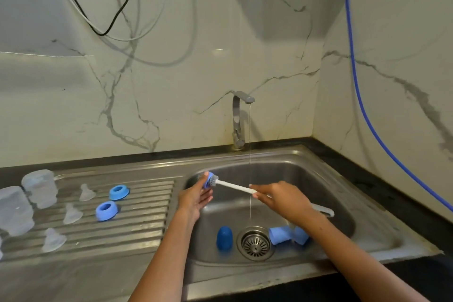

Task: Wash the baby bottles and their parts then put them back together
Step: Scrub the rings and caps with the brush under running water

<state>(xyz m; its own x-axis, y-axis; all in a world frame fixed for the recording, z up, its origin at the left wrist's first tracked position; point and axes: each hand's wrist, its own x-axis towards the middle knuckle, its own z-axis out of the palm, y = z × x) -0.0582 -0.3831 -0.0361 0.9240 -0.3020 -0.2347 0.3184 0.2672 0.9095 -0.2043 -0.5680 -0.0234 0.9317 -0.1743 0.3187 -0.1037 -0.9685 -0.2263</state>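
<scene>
Over the sink basin [343,203] my left hand [193,200] pinches a blue bottle ring [207,180] at its fingertips. The grey head of a white-handled bottle brush [235,187] is pushed into that ring. My right hand [282,200] grips the brush handle, whose grey end sticks out behind the wrist. On the drainboard [147,203] to the left stand two clear bottles [40,187] [14,211], three clear teats [87,192] [72,213] [52,240] and two blue rings [119,192] [106,211]. A dark blue cap [224,238] stands left of the drain [256,243].
The tap [239,120] at the back runs a thin stream into the basin, falling between my hands. Two lighter blue caps [279,235] lie right of the drain, partly under my right forearm. A blue hose [355,81] hangs down the right wall. Cables hang on the back wall.
</scene>
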